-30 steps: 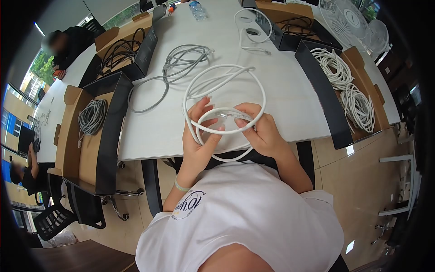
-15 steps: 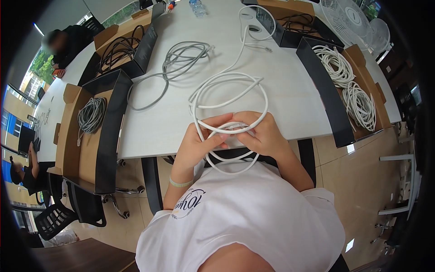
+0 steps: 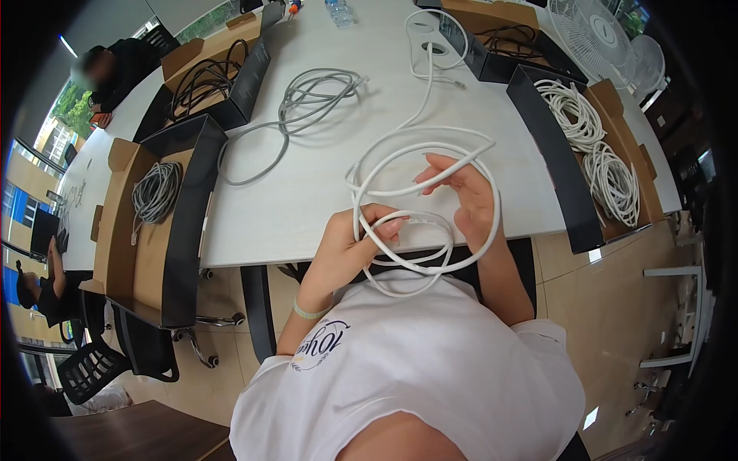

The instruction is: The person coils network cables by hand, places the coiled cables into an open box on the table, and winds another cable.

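Loose loops of a white cable hang at the table's front edge. My left hand is closed on the cable at the left side of the loops, thumb and fingers pinched together. My right hand is inside the loops on the right, its fingers apart and curved, with nothing gripped between them. From the loops the white cable runs back across the white table to a plug near a round hole. A grey cable lies loosely coiled on the table to the left.
Open boxes stand on both sides: one with grey cable, one with black cables, another with black cables and one with white coils. A bottle and a fan are behind. Two people sit at left.
My right hand has let go of the cable, opened and moved up and right. My left hand keeps its pinch. The white loops have shifted right and spread wider.
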`<state>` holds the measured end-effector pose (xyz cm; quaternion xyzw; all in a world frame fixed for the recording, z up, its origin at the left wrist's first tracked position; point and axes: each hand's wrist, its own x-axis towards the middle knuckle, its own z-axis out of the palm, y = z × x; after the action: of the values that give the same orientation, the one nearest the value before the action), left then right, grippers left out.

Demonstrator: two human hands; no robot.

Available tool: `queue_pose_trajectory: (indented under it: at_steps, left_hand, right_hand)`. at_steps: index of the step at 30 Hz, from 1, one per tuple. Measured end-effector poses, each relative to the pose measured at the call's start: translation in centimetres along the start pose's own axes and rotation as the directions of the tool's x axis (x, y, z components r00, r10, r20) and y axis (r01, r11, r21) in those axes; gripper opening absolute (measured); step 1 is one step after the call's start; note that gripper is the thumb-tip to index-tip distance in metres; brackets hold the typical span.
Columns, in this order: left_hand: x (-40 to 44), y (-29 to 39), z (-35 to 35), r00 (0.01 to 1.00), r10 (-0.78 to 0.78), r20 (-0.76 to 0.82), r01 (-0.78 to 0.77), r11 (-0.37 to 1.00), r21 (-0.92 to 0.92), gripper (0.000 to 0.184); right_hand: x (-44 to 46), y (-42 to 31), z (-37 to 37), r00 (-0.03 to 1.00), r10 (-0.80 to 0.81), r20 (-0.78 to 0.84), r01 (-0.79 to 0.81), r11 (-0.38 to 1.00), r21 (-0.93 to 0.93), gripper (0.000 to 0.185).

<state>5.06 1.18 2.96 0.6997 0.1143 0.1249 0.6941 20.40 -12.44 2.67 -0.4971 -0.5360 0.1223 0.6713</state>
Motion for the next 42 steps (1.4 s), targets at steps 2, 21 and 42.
queue_pose_trajectory:
  at_steps: [2,21,42]
  left_hand:
    - [0.0,0.1,0.0,1.000,-0.007,-0.003,0.007,1.000,0.021,0.022]
    - [0.5,-1.1,-1.7,0.954,0.218,-0.207,-0.298,0.596,-0.746,0.027]
    - [0.0,-3.3,1.2,0.668,0.586,-0.459,-0.586,0.794,0.161,0.016]
  right_hand:
    - [0.1,-1.0,-0.7,0.995,0.002,0.102,-0.011,0.997,0.083,0.061]
    - [0.2,-1.7,-7.3,0.949,0.308,0.069,-0.307,0.848,0.432,0.047]
    - [-1.4,-5.7,0.0,0.993,0.032,-0.113,-0.065,0.952,-0.300,0.040]
